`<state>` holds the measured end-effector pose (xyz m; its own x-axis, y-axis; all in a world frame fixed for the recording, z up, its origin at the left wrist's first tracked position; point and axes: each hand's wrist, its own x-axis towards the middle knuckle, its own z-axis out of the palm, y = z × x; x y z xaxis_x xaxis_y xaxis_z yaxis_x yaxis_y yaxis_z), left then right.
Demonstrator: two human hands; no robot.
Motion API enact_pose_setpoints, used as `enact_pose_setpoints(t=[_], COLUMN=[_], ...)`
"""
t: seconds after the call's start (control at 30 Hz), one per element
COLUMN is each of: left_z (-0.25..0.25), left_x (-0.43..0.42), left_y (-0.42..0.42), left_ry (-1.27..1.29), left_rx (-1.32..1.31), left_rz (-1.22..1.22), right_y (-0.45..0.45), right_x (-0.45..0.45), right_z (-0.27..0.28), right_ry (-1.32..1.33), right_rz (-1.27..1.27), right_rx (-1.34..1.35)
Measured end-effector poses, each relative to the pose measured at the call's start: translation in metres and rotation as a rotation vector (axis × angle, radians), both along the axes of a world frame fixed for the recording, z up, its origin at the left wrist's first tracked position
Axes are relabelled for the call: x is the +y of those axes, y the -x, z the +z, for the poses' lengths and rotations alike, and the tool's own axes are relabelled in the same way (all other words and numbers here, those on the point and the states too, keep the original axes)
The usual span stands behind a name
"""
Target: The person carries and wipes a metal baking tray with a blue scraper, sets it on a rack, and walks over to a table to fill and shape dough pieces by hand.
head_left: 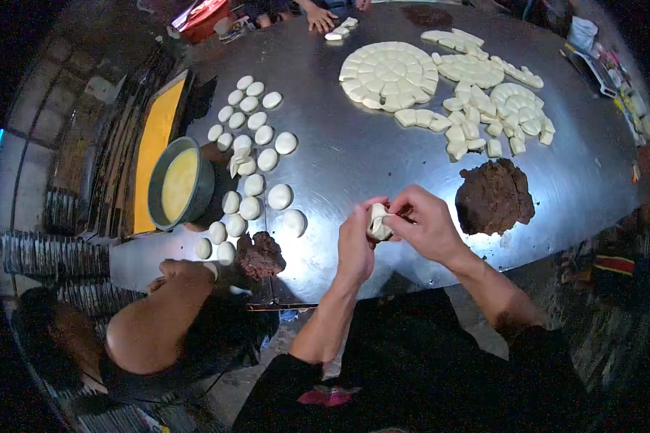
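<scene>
Above the near edge of the metal table [325, 166], my left hand [355, 242] cups a small piece of white dough [378, 222]. My right hand [427, 225] pinches the upper edge of the same dough with thumb and fingertips, and its folds gather there. Some dark filling seems to show at the dough's lower side, partly hidden by the fingers. Right of my right hand lies a large mound of dark brown filling [495, 197]. Left of my left hand, round white dough balls [294, 223] sit in loose rows.
Cut dough discs [388, 74] and loose dough pieces [469, 119] lie at the back right. A bowl of yellow liquid [179, 184] stands by a yellow tray [159, 144] on the left. A smaller brown mound [260, 256] lies near a co-worker's arm [159, 317]. Another person's hand [320, 18] rests at the far edge.
</scene>
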<state>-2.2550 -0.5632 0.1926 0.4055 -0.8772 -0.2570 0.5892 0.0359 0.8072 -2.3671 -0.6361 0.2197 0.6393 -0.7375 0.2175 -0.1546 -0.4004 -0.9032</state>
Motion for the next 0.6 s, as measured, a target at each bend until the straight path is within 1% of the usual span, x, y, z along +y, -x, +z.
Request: enact_pose_setpoints(t=[0.03,0.07,0.1,0.13,0.17,0.2,0.23,0.27,0.3,0.37,0.4,0.43,0.47,0.5,0.57,0.6], left_z=[0.002,0.001,-0.002,-0.005,-0.013,-0.022,-0.029,-0.024,-0.025,-0.027,-0.019,-0.007,0.002,0.003,0.001,-0.005], left_x=[0.002,0.004,0.006,0.008,0.007,0.005,0.006,0.011,0.013,0.020,0.023,0.030,0.037,0.045,0.060,0.058], left_y=[-0.002,-0.004,-0.007,-0.010,-0.012,-0.012,-0.013,-0.015,-0.015,-0.012,-0.010,-0.009,-0.010,-0.015,-0.025,-0.024], left_ry=[-0.020,-0.020,-0.078,-0.140,-0.143,-0.146,-0.148,-0.196,-0.191,-0.115,-0.102,-0.065,-0.025,-0.012,-0.069,-0.058], left_rx=[-0.114,-0.115,-0.232,-0.346,-0.342,-0.415,-0.488,-0.461,-0.456,-0.392,-0.389,-0.187,0.014,0.010,-0.329,-0.456], left_rz=[-0.018,0.006,-0.027,-0.061,-0.038,0.022,0.078,0.046,0.050,0.161,0.158,0.164,0.176,0.189,0.019,0.114], right_y=[-0.004,-0.009,-0.011,-0.011,-0.014,-0.017,-0.019,-0.020,-0.020,-0.015,-0.012,-0.013,-0.016,-0.020,-0.030,-0.034], right_x=[-0.003,-0.001,-0.001,-0.001,0.001,0.015,0.030,0.042,0.050,0.050,0.043,0.039,0.038,0.042,0.052,0.055], right_z=[0.006,0.012,0.007,-0.005,-0.014,-0.017,-0.015,-0.012,-0.010,-0.013,-0.019,-0.021,-0.009,0.006,0.032,0.034], right_ry=[-0.196,-0.222,-0.220,-0.002,0.217,0.454,0.457,0.504,0.553,0.592,0.406,0.220,0.052,0.065,-0.019,0.031], right_rz=[0.001,0.014,0.039,0.064,0.088,0.055,0.069,0.038,0.003,0.007,0.039,0.075,0.052,0.064,0.066,0.097], right_rx=[-0.027,-0.055,-0.052,0.027,0.102,0.095,0.095,0.094,0.096,0.119,0.104,0.085,0.080,0.075,0.129,0.135])
